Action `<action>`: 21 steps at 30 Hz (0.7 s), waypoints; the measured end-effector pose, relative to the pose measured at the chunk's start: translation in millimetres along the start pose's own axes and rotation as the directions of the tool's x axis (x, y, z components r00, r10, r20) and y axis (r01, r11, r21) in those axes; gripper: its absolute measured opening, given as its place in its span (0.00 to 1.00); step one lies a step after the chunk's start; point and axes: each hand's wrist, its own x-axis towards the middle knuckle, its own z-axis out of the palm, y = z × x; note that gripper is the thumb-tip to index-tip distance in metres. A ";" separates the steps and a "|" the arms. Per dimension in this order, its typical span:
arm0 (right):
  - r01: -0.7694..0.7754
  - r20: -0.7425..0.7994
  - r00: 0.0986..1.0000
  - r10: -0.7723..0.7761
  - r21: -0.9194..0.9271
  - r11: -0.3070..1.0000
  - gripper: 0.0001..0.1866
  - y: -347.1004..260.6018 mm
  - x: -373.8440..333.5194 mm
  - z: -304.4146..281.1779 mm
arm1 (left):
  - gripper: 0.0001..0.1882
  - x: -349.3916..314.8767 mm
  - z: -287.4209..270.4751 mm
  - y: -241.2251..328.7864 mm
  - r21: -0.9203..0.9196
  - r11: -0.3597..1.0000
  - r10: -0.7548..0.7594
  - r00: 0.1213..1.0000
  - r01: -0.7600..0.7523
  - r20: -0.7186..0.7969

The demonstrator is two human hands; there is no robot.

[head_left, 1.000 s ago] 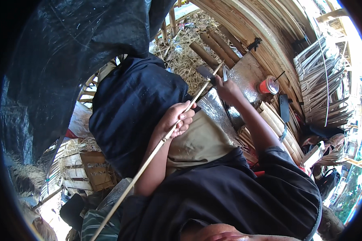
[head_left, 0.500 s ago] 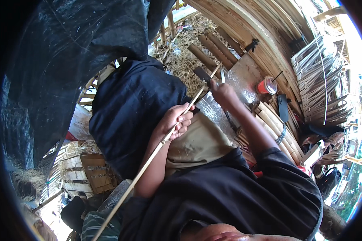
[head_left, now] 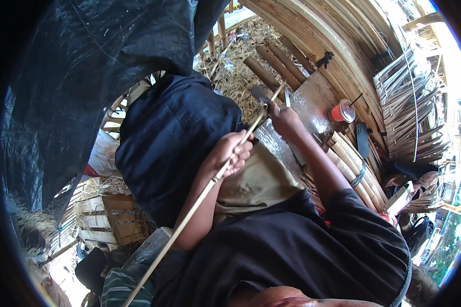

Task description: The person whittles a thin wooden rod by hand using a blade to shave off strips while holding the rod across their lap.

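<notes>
A long, thin bamboo strip runs slantwise from the lower left up past my knees. My left hand is closed around it near its upper part, and a knobbly node shows just below the fist. In my right hand is a knife with a broad dark blade. The blade lies across the strip a little short of its far tip. My fingers hide most of the knife's handle. Dark cloth and tan trousers cover my legs beneath the strip.
Bamboo tubes lie on shavings ahead. To the right are a red cup with a straw, a dark phone, tied bamboo poles and a leaf-strip bundle. Black sheeting hangs at the left.
The bamboo strip has slid slightly up and to the right, its node now closer to my left fist. My left hand has shifted a little right; the knife remains on the strip.
</notes>
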 end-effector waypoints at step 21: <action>-0.003 -0.032 0.999 0.005 0.071 0.997 0.41 39.8 32.9 -20.6 | 0.14 -3.6 8.3 0.4 0.068 0.997 0.023 1.000 -0.023 -0.002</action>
